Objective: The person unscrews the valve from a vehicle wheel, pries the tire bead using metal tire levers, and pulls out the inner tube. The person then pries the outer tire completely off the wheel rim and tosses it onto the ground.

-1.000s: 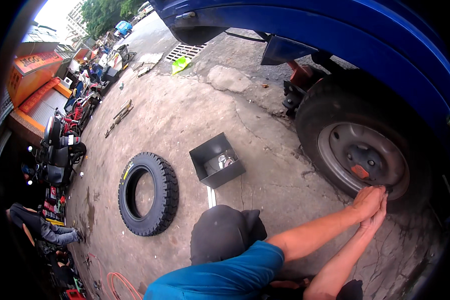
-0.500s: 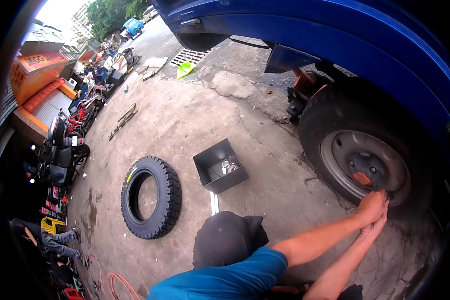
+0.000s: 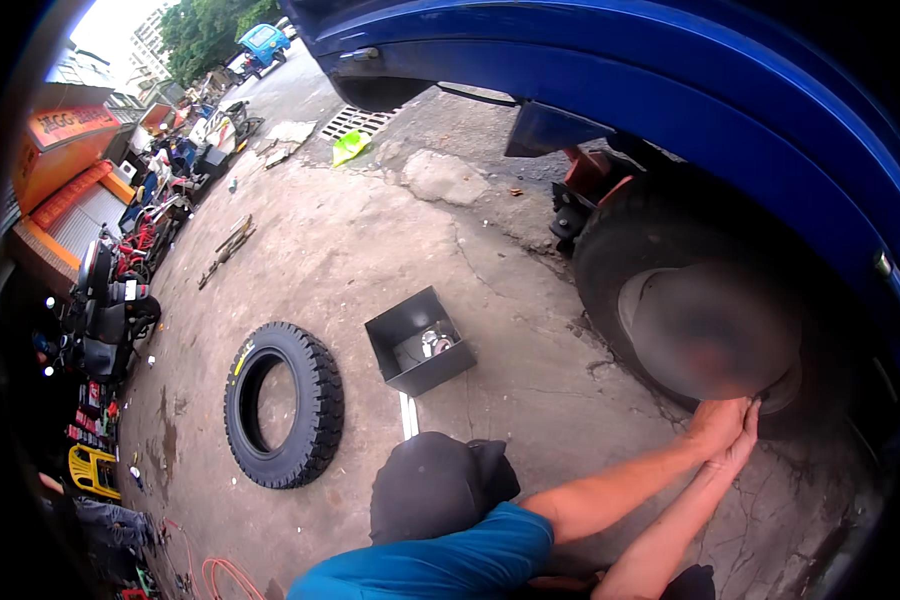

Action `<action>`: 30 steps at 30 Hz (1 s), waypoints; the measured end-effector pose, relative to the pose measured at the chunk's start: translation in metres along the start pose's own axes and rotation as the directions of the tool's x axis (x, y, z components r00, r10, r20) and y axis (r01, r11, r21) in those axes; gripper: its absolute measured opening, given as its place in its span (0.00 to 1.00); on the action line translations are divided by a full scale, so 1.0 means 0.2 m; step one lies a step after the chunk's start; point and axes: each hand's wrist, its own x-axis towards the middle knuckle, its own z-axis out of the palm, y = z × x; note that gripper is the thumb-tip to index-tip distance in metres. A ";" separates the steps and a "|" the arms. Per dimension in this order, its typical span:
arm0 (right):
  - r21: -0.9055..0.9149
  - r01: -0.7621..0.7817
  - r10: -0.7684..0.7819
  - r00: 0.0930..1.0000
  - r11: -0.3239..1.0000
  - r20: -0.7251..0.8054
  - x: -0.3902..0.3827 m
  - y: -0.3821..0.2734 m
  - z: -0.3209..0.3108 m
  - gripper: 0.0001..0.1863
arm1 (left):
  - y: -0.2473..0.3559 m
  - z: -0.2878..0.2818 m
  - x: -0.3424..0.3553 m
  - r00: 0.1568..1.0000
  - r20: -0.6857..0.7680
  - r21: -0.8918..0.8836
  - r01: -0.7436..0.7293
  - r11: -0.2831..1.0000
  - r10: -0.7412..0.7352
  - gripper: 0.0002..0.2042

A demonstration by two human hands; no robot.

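Observation:
Both my hands meet at the lower edge of the vehicle's wheel (image 3: 610,255), whose black tyre stands under the blue bodywork. My left hand (image 3: 720,424) is closed there, its fingers curled toward the rim. Pressed close against it from below is my right hand (image 3: 738,452), also closed. Whatever their fingers hold is hidden. A grey blur covers the hub and most of the metal rim, with a faint reddish patch above my hands. My left arm comes out of a teal sleeve (image 3: 470,550).
Left of me, a loose black tyre (image 3: 320,400) lies on the concrete near an open dark box (image 3: 430,372) with small things inside. An orange hose (image 3: 232,575) curls at the lower left. Motorbikes (image 3: 110,320) and a yellow chair (image 3: 92,468) line the left side. Blue bodywork (image 3: 610,60) overhangs the wheel.
The ground objects and wheel have shifted left in view. My hands stay together at the wheel's lower edge. A blur now hides the hub and the orange piece that showed there earlier.

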 end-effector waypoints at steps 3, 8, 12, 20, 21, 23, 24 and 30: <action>0.097 0.114 -0.096 0.980 0.989 -0.174 0.05 0.10 -0.09 0.17 | -0.08 -0.07 0.04 0.930 0.200 -0.553 0.367 0.748 -0.308 0.05; 0.067 0.126 -0.126 0.992 0.990 -0.005 0.03 0.11 -0.03 0.13 | -0.01 -0.10 0.06 0.853 0.304 -0.650 0.511 0.562 -0.424 0.06; -0.043 0.223 -0.228 0.955 0.974 -0.190 0.05 0.06 -0.10 0.11 | -0.04 0.00 -0.02 0.997 -0.066 -0.263 0.026 0.965 -0.044 0.07; -0.174 0.214 -0.264 0.897 0.961 -0.355 0.04 0.16 -0.05 0.20 | 0.01 -0.13 0.04 0.844 0.358 -0.672 0.530 0.518 -0.399 0.07; 0.097 0.163 -0.160 0.987 0.982 -0.033 0.10 0.12 -0.27 0.16 | 0.04 -0.10 0.04 0.851 0.346 -0.682 0.517 0.517 -0.394 0.07; 0.333 -0.010 -0.104 0.941 0.943 0.322 0.11 0.12 -0.29 0.13 | 0.02 -0.07 0.03 0.858 0.317 -0.690 0.500 0.523 -0.404 0.08; 0.218 0.124 -0.143 0.987 0.968 0.074 0.08 0.16 -0.11 0.13 | -0.03 -0.07 0.01 0.945 0.086 -0.527 0.312 0.791 -0.315 0.08; -0.042 0.316 -0.318 0.925 0.948 -0.207 0.04 0.16 -0.01 0.13 | -0.03 -0.08 -0.02 0.989 -0.026 -0.233 0.133 0.963 -0.143 0.07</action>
